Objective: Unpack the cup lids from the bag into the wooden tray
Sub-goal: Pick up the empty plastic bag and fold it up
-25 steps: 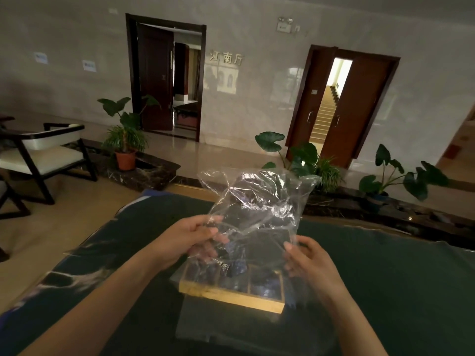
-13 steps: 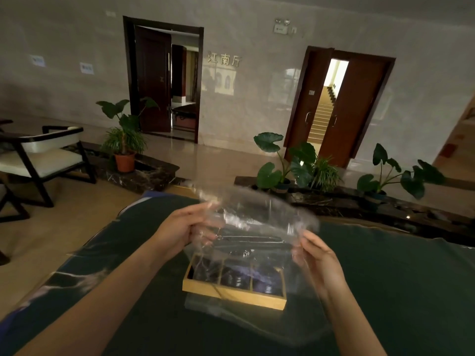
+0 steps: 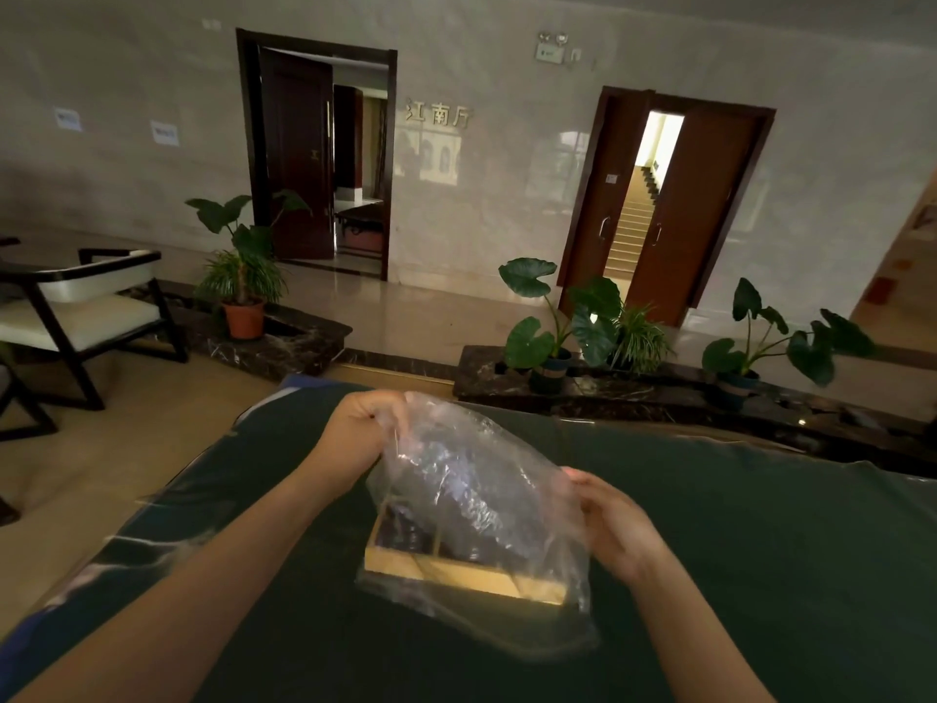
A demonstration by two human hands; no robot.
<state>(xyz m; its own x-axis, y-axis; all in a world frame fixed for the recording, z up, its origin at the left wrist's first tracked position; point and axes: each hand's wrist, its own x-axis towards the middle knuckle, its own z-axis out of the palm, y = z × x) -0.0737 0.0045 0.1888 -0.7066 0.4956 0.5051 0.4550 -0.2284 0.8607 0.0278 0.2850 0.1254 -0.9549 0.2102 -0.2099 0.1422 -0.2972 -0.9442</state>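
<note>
Bag (image 3: 476, 504) tipped flat over wooden tray (image 3: 456, 575), pinched shut by left hand (image 3: 362, 433) and right hand (image 3: 608, 520); lids nearly out.

A dark green cloth (image 3: 735, 540) covers the table, with a blue edge showing at its far left corner. To the left stands a black-framed chair (image 3: 81, 307) with pale cushions. A potted plant (image 3: 243, 276) in a terracotta pot sits on a dark marble ledge (image 3: 274, 347) before the open dark door (image 3: 299, 154). Gold characters (image 3: 438, 114) are fixed to the glossy pale wall beside that doorway. On the right, brown double doors (image 3: 710, 210) stand ajar onto a lit staircase (image 3: 631, 230) (steps rising away). Broad-leaved plants (image 3: 573, 317) line a second marble ledge, and another (image 3: 781, 337) stands farther right.
</note>
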